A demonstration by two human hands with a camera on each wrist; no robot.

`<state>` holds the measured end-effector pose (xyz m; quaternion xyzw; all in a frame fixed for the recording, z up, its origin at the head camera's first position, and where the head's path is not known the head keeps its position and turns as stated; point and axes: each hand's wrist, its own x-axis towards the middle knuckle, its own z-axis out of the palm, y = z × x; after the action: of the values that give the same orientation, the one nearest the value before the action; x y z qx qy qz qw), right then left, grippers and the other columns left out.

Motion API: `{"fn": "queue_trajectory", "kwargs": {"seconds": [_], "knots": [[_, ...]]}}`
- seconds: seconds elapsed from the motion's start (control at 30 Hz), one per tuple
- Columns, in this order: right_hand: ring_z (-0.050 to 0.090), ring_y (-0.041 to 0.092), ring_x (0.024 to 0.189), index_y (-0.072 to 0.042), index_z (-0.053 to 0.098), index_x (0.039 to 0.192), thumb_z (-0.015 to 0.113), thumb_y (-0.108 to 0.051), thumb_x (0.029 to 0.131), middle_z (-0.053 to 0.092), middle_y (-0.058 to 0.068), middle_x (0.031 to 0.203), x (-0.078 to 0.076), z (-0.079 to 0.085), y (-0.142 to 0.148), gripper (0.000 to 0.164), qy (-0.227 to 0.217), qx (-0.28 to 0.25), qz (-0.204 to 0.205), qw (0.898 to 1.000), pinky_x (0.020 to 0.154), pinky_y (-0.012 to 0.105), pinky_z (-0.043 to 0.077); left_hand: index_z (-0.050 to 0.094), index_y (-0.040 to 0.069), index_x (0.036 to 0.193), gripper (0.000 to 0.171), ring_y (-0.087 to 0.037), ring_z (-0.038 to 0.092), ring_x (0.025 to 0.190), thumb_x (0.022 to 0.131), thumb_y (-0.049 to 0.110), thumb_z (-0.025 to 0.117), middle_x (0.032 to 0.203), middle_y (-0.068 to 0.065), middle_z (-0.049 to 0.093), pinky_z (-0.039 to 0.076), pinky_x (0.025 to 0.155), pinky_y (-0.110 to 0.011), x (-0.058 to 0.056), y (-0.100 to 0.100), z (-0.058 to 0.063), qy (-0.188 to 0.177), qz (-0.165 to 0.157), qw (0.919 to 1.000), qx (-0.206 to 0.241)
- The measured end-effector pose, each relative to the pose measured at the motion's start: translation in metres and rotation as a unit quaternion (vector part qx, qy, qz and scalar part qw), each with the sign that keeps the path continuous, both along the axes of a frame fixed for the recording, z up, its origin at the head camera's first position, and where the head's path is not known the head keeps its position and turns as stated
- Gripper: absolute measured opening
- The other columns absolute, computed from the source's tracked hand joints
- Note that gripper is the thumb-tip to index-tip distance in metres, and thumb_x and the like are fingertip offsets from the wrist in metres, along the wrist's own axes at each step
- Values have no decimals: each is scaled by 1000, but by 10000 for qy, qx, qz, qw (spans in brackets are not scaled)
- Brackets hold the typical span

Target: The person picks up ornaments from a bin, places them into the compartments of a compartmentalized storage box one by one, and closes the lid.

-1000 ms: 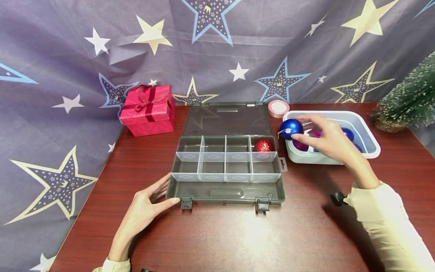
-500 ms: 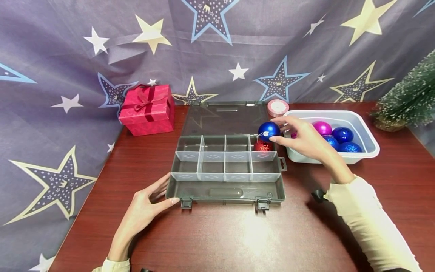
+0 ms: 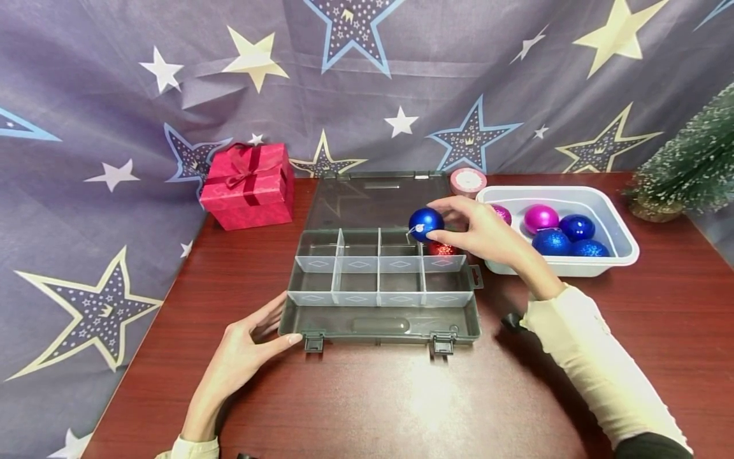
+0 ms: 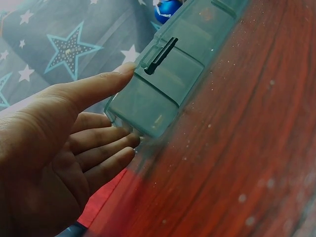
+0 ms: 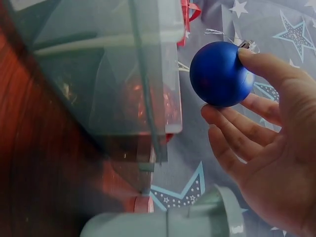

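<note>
At the far left, a red gift box (image 3: 248,188) with a dark red bow sits on the reddish-brown surface (image 3: 355,401), close to the star-printed cloth (image 3: 367,95) behind. Nearer, the left hand (image 3: 237,354) rests at the near left corner of a grey, see-through case (image 3: 381,324). Its fingers are fairly straight and spread along the left side (the left wrist view shows them plainly), with the thumb touching the near edge by the left latch (image 3: 314,343). The case's lid (image 3: 378,201) is laid back on the far side; dividers make two rows of four compartments, with one long tray along the near side.

Above the right part of the far row, a blue ball (image 3: 426,224) is held clear of the case, a thin string loop at its cap. The right hand (image 3: 484,233) pinches it between thumb and fingers from the right. Partly behind that hand, a red ball (image 3: 443,248) lies in the far right compartment.

Just beyond stands a pink ribbon roll (image 3: 468,182). To its right, a white tub (image 3: 622,236) holds magenta, pink and blue balls, and a small frosted tree (image 3: 690,156) stands at the far right.
</note>
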<state>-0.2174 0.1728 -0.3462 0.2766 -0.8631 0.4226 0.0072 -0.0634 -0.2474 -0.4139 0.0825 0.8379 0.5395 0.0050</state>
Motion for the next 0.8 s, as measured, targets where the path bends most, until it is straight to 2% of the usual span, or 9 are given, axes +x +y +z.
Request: {"fn": "queue_trajectory", "kwargs": {"seconds": [0.23,0.5,0.8], "knots": [[68,30,110,-3,65,135,84,-19,91,69,13,124,-4,0,-10,51,-158,101,-58,9998,101,47,55,54,13,152,71,-22,65,122,89,18,86,136,-10,66,52,98,-19,1,1,2,-26,-8,10000,25],[69,31,110,-2,65,134,82,-19,91,67,19,126,-5,-2,-15,49,-264,176,-26,9995,99,50,55,54,13,152,71,-21,66,121,89,19,86,136,-10,66,53,98,-20,0,-1,-2,-1,-32,10000,-46],[70,29,107,-4,67,131,80,-21,94,69,14,122,3,3,8,43,49,230,-293,9993,96,50,56,53,13,152,74,-18,66,120,88,22,87,137,-7,66,53,98,-21,0,-1,-1,-99,-3,9999,-92]]}}
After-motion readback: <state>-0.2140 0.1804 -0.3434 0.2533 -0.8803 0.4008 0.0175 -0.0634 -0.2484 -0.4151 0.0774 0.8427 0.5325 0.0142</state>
